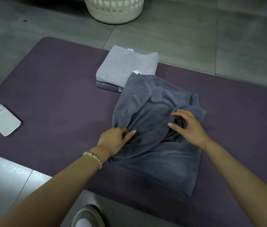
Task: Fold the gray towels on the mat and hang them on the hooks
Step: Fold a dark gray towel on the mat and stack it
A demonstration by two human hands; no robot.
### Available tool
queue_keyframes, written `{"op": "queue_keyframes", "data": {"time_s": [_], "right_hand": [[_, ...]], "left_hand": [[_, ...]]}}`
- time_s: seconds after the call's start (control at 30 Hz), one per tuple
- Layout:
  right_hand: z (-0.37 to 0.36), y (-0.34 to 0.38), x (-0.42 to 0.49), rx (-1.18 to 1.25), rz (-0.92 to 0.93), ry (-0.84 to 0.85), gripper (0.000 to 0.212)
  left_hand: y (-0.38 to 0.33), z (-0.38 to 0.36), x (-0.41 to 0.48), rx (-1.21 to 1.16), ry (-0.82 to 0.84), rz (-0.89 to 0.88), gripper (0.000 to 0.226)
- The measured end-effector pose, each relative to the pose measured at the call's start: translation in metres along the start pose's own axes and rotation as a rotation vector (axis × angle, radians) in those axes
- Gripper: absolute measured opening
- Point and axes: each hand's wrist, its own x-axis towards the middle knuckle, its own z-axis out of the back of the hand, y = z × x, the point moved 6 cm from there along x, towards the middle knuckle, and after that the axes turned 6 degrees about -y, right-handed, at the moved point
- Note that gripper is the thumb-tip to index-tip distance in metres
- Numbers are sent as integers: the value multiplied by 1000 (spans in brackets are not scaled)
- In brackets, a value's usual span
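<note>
A dark gray towel (159, 154) lies rumpled and partly folded on the purple mat (55, 99). My left hand (114, 140) pinches a bunched edge of it on its left side. My right hand (186, 126) hovers over the towel's middle right with fingers curved and spread, thumb and fingertips touching a raised fold; I cannot tell whether it grips the cloth. Behind the dark towel sits a stack of two folded towels, a light gray towel (126, 66) on top of a darker folded towel (106, 86). No hooks are in view.
A white phone (3, 119) lies face down on the mat's left part. A white perforated laundry basket (114, 9) stands on the tiled floor beyond the mat. My shoe (86, 215) shows at the bottom edge.
</note>
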Motion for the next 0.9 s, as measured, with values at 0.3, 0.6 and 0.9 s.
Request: {"op": "queue_keyframes", "data": {"time_s": [0.3,0.6,0.9], "right_hand": [[-11,-29,19,130,-244,-84,55],[-10,-13,62,119,-161,47,17],[-74,22,116,658,-408,2,10]], "left_hand": [[-14,3,38,-444,-233,145,43],[-26,3,73,-587,-303,121,45],[-36,9,102,-787,-278,96,42]]}}
